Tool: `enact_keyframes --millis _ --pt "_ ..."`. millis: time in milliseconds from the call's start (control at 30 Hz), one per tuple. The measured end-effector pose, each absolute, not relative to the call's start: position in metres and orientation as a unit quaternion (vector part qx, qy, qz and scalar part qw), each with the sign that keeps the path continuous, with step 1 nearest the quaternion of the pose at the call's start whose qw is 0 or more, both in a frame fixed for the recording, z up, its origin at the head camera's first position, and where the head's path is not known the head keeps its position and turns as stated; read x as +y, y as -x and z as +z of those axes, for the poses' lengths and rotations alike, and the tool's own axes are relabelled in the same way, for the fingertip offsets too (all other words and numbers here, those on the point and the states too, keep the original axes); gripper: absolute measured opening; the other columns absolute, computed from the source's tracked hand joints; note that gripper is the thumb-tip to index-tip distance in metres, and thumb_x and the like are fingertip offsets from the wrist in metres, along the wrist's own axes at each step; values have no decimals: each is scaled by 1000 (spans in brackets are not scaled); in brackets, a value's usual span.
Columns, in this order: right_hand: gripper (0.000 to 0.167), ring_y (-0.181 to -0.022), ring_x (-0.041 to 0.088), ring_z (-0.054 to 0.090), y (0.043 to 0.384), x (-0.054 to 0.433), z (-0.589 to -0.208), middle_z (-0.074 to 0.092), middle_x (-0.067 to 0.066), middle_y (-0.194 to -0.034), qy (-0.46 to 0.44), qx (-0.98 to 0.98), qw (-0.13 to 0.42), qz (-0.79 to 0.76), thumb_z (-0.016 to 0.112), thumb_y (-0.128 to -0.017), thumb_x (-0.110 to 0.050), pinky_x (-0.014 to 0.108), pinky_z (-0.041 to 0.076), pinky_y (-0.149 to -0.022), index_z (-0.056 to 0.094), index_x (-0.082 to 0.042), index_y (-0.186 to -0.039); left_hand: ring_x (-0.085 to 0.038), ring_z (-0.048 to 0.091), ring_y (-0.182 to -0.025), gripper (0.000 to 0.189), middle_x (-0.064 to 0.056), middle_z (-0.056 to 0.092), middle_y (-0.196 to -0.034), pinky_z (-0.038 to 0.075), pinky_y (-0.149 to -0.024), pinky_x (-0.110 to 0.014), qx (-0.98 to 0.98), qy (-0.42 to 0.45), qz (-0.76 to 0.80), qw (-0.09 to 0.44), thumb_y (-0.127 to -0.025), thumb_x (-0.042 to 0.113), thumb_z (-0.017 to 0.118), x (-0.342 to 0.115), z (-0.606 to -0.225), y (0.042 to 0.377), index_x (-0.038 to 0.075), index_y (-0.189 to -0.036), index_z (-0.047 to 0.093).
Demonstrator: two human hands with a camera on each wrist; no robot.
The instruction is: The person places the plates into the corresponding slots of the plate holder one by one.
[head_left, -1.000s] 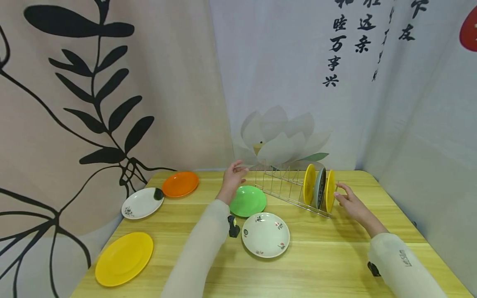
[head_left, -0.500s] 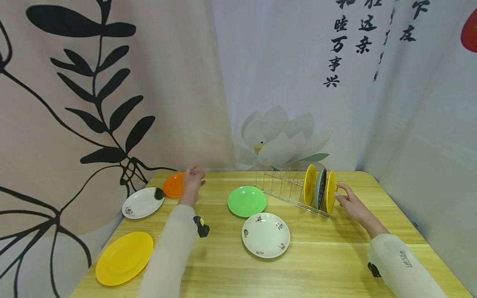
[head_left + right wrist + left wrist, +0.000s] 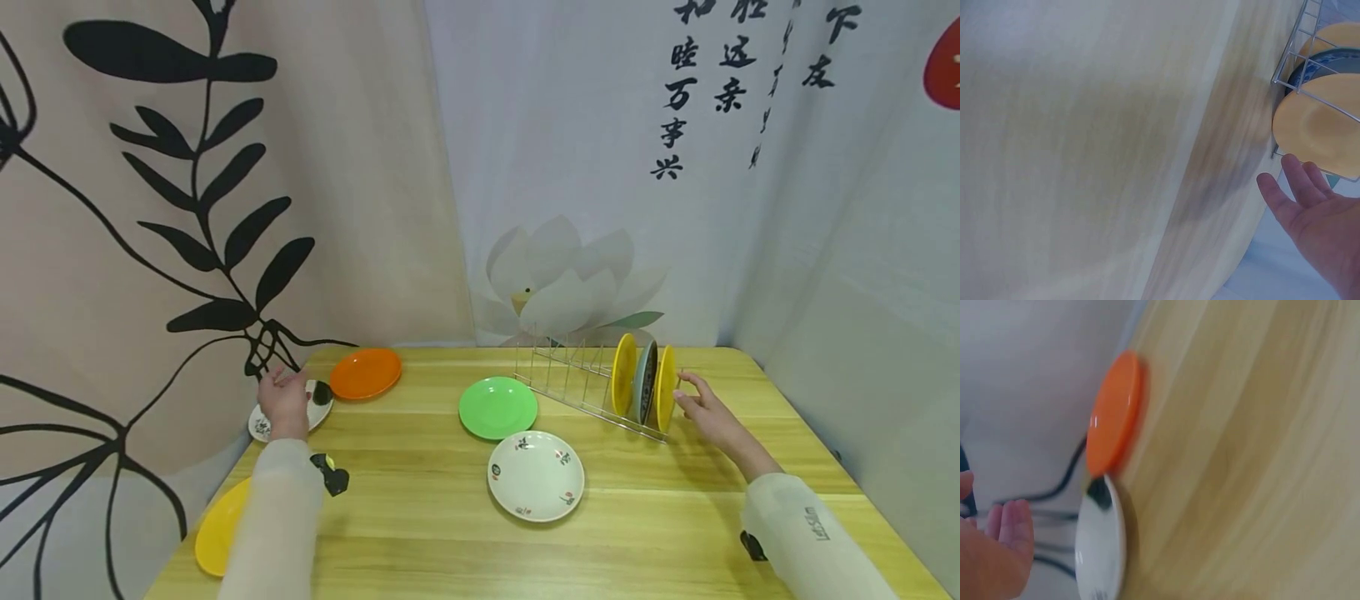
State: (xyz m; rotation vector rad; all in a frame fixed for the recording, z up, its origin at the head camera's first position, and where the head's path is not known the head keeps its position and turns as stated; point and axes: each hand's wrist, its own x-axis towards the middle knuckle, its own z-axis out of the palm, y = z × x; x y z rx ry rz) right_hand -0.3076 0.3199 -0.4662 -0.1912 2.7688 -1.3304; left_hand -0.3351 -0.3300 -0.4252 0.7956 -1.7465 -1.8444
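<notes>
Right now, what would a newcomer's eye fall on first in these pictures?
Probably the wire rack at the right, where a blue-patterned plate stands between two yellow plates. Then perhaps the bright orange plate at the back left and the green plate near the middle. The left hand hovers by the white plate beside the orange one.

Head view: bright, even, diffuse light; soft shadow near right hand [image 3: 707, 412]. Left wrist view: motion blur, small highlights streaked on orange plate [image 3: 1112, 415]. Right wrist view: dimmer, bluish cast, broad shadow across tabletop [image 3: 1104, 156]
</notes>
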Motion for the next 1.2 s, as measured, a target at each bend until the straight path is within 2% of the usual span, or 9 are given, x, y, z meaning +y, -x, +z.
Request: enact_keyframes --millis 67,167,300,367,467,633,800,967,1200 --pt "63 -119 62 44 308 320 -467 31 48 -140 61 899 33 -432 28 -110 -38 69 41 -94 7 1 -154 0 51 -77 61 11 54 -96 49 -70 -19 -630 -317 -662 255 -94 15 65 -343 -431 329 11 -149 40" --pt "63 -120 62 43 308 321 -468 31 48 -141 59 898 34 -434 28 -109 -39 70 41 -95 7 1 -154 0 52 -80 64 11 56 -96 49 -82 -22 -628 -359 -637 267 -91 14 67 -359 -440 323 11 -149 41" --pt "64 -120 62 43 308 320 -467 30 48 -141 59 899 35 -433 28 -109 -39 70 41 -94 7 2 -154 -12 54 -107 65 -2 58 -123 45 -102 -27 -621 -395 -625 259 -93 12 65 -371 -451 318 12 -152 37" --pt "64 -119 62 44 307 320 -466 31 48 -140 57 900 34 -430 28 -109 -40 69 42 -94 7 2 -154 -20 50 -123 65 -9 52 -140 41 -108 -29 -616 -407 -626 251 -95 13 63 -374 -456 317 13 -154 34" --pt "65 -118 61 45 307 321 -466 32 48 -140 56 902 30 -427 27 -109 -42 68 43 -93 8 2 -153 -25 43 -136 65 -11 43 -152 38 -111 -33 -611 -424 -622 244 -97 12 59 -376 -462 316 12 -155 31" --pt "67 -118 61 45 307 322 -466 32 48 -140 57 901 29 -429 28 -108 -44 68 42 -93 8 3 -153 -26 40 -139 61 -9 36 -156 37 -112 -36 -605 -459 -607 235 -100 14 56 -378 -471 316 13 -155 31" --pt "65 -119 61 45 308 323 -468 31 48 -140 58 900 34 -431 28 -109 -41 68 43 -93 7 2 -154 -25 35 -142 62 -9 31 -159 32 -114 -35 -617 -456 -599 230 -100 19 55 -378 -478 313 12 -156 28" --pt "64 -119 60 45 309 323 -469 33 47 -140 57 900 35 -430 29 -109 -39 68 43 -92 8 1 -154 -25 32 -143 63 -10 33 -158 28 -117 -34 -622 -456 -595 226 -98 21 57 -375 -480 309 10 -154 31" --pt "63 -119 60 45 309 322 -469 33 47 -140 59 899 31 -433 30 -109 -39 68 43 -92 8 0 -154 -29 37 -140 60 -14 39 -154 31 -116 -37 -630 -463 -584 217 -97 18 59 -372 -479 308 6 -151 36"
